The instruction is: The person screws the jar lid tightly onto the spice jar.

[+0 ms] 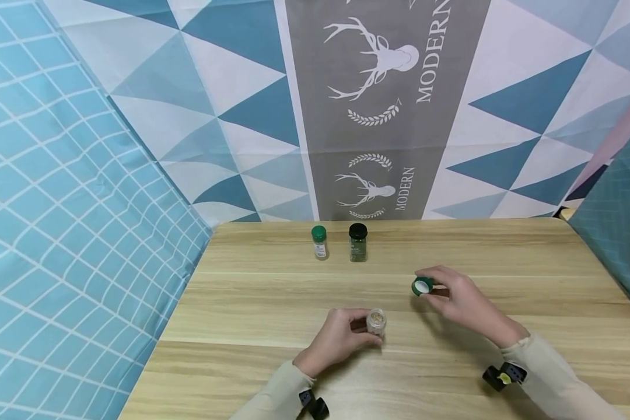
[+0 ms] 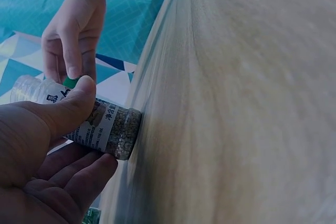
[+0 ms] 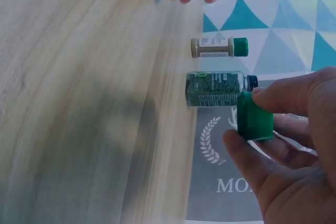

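Observation:
My left hand (image 1: 341, 338) grips a clear spice jar (image 1: 376, 324) with no cap on it, thumb on one side and fingers on the other. The jar stands roughly upright, its white label (image 2: 100, 129) and pale grains showing in the left wrist view. Its base is at or close to the tabletop; I cannot tell if it touches. Off to the right and farther forward, my right hand (image 1: 464, 300) pinches a green cap (image 3: 254, 119) between thumb and fingers, above the table. The cap's white inside faces back toward me in the head view. Jar and cap are apart.
At the back of the wooden table (image 1: 252, 291) stand a small green-capped spice jar (image 1: 319, 244) and a black-capped jar (image 1: 358, 244) of green flakes. Behind them hangs a patterned cloth (image 1: 367, 134). A blue checked cloth (image 1: 73, 221) borders the left side.

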### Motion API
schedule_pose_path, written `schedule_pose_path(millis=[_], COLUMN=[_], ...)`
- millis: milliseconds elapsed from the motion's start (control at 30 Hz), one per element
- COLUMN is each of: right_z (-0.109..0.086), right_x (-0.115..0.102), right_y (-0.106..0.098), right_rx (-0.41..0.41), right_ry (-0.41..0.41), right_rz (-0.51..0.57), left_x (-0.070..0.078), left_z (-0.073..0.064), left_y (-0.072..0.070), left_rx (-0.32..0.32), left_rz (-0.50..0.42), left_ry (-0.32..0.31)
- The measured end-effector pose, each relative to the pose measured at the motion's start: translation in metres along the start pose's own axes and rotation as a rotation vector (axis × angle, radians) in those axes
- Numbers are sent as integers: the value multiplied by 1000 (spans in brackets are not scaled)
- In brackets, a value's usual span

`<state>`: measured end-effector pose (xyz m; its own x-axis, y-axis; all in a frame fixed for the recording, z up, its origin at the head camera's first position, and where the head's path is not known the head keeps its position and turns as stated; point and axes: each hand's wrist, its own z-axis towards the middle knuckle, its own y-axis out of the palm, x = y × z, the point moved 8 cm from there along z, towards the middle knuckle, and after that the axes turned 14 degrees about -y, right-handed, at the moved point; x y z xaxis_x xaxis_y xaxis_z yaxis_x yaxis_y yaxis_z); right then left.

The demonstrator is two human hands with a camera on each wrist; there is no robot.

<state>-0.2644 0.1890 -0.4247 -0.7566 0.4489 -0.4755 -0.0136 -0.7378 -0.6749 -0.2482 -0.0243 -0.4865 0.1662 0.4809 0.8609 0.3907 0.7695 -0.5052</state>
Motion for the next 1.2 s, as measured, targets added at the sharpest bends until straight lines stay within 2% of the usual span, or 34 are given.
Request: schedule_pose_path(millis=[367,800,1200], right_z=[2,3,2], right_x=[-10,-18,-25], right_y=[7,3,4], right_rx=[-7,-12,-52], right_ry=[-58,-81,-79], right_rz=[1,5,8], left_x=[-3,-4,-3], left_z=[-1,0,0], left_y=[0,1,1], left_rx=[-24,-32,-31], left_rz=[-44,-64,-54], left_ry=[-21,-30,-29])
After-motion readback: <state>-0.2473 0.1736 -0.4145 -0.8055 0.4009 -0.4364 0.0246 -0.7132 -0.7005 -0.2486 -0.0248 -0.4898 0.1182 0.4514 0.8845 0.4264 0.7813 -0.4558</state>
